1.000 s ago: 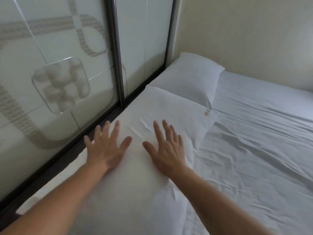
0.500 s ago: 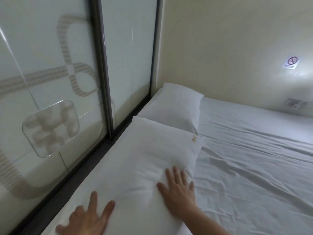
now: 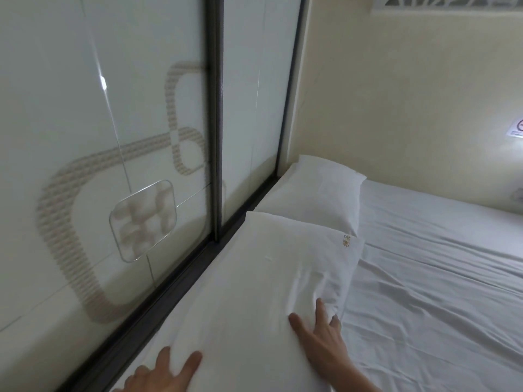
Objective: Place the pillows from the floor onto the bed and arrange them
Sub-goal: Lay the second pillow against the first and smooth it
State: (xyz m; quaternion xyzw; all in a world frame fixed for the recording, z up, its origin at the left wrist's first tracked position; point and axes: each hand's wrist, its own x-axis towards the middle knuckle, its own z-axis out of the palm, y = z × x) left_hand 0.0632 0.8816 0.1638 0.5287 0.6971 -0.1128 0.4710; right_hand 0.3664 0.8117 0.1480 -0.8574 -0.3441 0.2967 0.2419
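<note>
near pillow (image 3: pixel 254 278) — soft, creased white | left hand (image 3: pixel 161 374) spread flat on it | right hand (image 3: pixel 322 340) flat — pressing its puckered edge

Left hand (image 3: pixel 158 376) low at the frame's bottom edge, palm down, index finger and thumb spread and straight, remaining fingers only partly in view, wrist and arm cut off. Right hand (image 3: pixel 325 342) further forward, palm down and flat, thumb splayed left, index finger extended straight ahead, outer fingers bent downward at the tips and partly hidden. Right forearm (image 3: pixel 365 381) bare, angling back to the bottom edge.
</note>
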